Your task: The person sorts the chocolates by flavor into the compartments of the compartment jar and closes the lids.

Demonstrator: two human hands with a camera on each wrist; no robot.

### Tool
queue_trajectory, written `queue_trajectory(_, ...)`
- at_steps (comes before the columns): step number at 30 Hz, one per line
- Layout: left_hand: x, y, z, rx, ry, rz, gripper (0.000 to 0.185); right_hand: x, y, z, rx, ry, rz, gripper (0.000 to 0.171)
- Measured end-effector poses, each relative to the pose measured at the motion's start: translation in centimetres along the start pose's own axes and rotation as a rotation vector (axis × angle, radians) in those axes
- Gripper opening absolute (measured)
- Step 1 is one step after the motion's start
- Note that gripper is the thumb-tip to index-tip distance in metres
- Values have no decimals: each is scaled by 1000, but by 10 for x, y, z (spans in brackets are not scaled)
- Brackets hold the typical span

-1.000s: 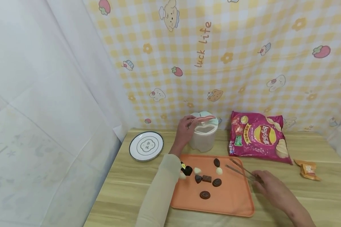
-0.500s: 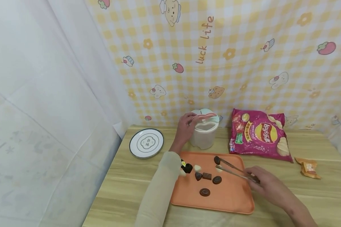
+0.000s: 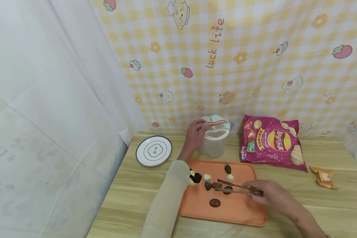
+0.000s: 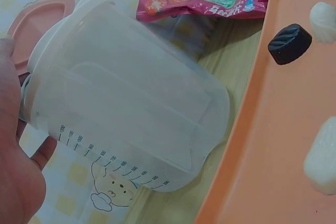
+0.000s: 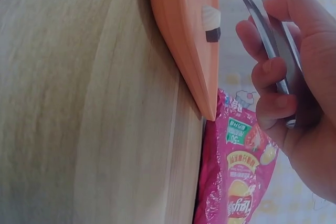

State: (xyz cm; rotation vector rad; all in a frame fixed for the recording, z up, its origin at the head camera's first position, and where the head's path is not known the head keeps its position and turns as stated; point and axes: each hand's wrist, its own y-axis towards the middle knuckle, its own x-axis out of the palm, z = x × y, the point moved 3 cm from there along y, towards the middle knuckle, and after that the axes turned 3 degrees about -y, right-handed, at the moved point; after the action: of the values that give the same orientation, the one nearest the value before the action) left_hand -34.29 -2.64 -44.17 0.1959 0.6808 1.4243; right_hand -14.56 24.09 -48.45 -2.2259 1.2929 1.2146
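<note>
My left hand [image 3: 194, 134] holds the raised pink lid flap [image 3: 216, 123] of a translucent container [image 4: 136, 98] with measuring marks; an opening shows beneath the flap. Metal tongs [image 5: 262, 17] are gripped in my right hand [image 3: 270, 195]. Their spread tips reach left over the orange tray [image 3: 241, 211], one on either side of a rectangular brown chocolate [image 3: 217, 185]; whether they touch it I cannot tell. Around it lie a dark heart-shaped chocolate [image 3: 208, 186], oval dark chocolates [image 3: 215, 202] and white pieces [image 3: 230, 178]. One oval is partly covered by the tongs.
Left of the container lies a round white plate [image 3: 153, 151] with a dark rim. A purple chip bag [image 3: 272, 142] leans at the back right, with a small orange packet [image 3: 324, 177] in front of it. My left sleeve [image 3: 166, 198] covers the tray's left edge.
My right hand has brought the tongs from the tray's right edge leftward, past the upper oval chocolate, down to the rectangular one. My left hand stays at the lid flap.
</note>
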Motion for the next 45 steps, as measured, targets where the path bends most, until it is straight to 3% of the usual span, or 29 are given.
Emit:
queue_trajectory(4, 0, -1, -1, 13, -9, 6, 32, 2, 1, 1, -4, -53, -7, 29)
queue_trajectory(10, 2, -1, -4, 41, -10, 10, 31, 5, 2, 1, -87, -129, 31, 31)
queue_trajectory(16, 2, 0, -5, 15, 16, 9, 33, 6, 4, 0, -194, -201, 99, 32)
queue_trajectory(23, 4, -1, -3, 49, -8, 24, 32, 7, 1, 2, -222, -169, 107, 30)
queue_trajectory(32, 5, -4, -6, 16, -13, 33, 32, 7, 1, 1, -235, -148, 106, 29)
queue_trajectory(45, 4, -2, -5, 69, -57, 59, 30, 9, 1, 5, -317, -131, 122, 32)
